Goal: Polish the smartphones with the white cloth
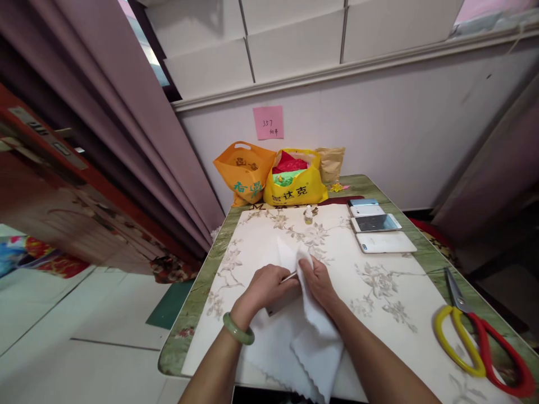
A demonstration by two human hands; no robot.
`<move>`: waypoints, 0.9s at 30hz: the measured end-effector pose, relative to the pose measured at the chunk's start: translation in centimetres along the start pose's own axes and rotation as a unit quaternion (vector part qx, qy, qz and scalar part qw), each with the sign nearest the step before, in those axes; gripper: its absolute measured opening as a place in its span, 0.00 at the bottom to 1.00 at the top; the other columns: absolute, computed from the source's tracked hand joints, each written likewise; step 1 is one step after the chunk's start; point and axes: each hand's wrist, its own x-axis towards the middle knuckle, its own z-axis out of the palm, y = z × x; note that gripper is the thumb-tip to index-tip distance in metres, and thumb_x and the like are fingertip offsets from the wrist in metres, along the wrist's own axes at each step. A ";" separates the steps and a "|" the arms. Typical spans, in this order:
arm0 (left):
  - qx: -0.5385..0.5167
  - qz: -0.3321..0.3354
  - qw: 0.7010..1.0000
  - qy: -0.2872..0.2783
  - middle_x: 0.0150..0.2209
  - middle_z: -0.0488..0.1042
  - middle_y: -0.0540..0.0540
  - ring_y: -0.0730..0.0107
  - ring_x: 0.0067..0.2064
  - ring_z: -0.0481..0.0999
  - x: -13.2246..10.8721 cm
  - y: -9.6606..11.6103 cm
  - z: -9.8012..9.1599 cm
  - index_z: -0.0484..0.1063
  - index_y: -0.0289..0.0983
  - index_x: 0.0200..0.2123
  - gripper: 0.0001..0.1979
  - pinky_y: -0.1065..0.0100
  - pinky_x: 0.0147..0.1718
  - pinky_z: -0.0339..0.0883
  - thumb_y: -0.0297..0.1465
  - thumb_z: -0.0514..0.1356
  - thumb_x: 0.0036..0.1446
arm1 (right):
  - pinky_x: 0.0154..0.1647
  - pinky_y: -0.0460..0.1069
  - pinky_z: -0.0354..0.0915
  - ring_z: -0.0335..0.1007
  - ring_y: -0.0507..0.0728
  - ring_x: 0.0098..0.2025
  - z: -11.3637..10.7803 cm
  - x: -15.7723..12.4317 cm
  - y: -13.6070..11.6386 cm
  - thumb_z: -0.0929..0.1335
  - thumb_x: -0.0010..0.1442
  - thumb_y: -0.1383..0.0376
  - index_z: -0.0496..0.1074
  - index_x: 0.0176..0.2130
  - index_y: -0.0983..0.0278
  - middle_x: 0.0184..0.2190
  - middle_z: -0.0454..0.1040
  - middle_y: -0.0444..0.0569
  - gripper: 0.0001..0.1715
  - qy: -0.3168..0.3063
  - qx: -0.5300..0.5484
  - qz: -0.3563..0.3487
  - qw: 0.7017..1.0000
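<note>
My left hand [272, 283], with a green bangle on its wrist, is closed around a thin pale phone [280, 306]. Its silver edge and lower corner show; my fingers and the cloth hide the rest. My right hand [318, 280] pinches a white cloth [305, 331] with a scalloped edge against the phone's upper end. The cloth hangs down over the near part of the table and also spreads beneath the phone. Both hands are close together above the flower-patterned table cover [248, 247].
Several phones [385, 243] lie in a column at the right. Large scissors [458, 331] with yellow and red handles rest at the near right. A small bottle [309, 215] stands beyond my hands. Orange [244, 168] and yellow [297, 193] bags stand against the wall.
</note>
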 end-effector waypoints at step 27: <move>-0.389 -0.128 0.751 0.518 0.21 0.57 0.55 0.75 0.25 0.57 6.1 1.9 3.2 0.57 0.39 0.23 0.20 0.72 0.26 0.58 0.47 0.51 0.60 | 0.40 0.52 0.66 0.71 0.60 0.35 0.2 0.2 -0.3 0.63 0.59 0.43 0.75 0.36 0.65 0.29 0.77 0.49 0.29 0.011 0.103 0.092 0.990</move>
